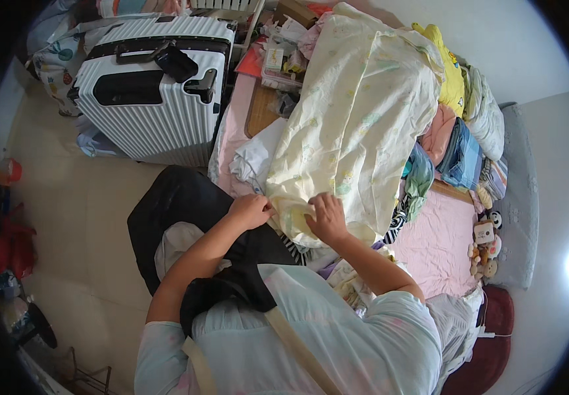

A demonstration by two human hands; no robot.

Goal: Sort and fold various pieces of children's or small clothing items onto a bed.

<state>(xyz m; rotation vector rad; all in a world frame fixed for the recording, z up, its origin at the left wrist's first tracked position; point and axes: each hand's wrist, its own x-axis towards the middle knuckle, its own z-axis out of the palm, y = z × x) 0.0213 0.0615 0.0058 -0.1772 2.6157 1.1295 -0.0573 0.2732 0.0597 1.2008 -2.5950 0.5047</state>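
Note:
A pale yellow patterned cloth (363, 105), like a sheet or quilt cover, lies spread lengthwise over the bed, with creases and a fold line down it. My left hand (250, 212) is at its near left corner, fingers pinched together on the edge. On the cloth's near end rests my right hand (328, 217), palm down, thumb and fingers apart. Crumpled white cloth (261, 158) lies just beyond my left hand. Beneath my left forearm is a large black fabric item (172, 191), partly hidden by the arm.
A white ribbed suitcase (153, 85) stands left of the bed. Folded clothes (462, 155), a yellow pillow (443, 69) and plush toys (485, 247) line the right side. Small boxes and bags (278, 62) crowd the far left. Pink bedding (436, 237) shows at right.

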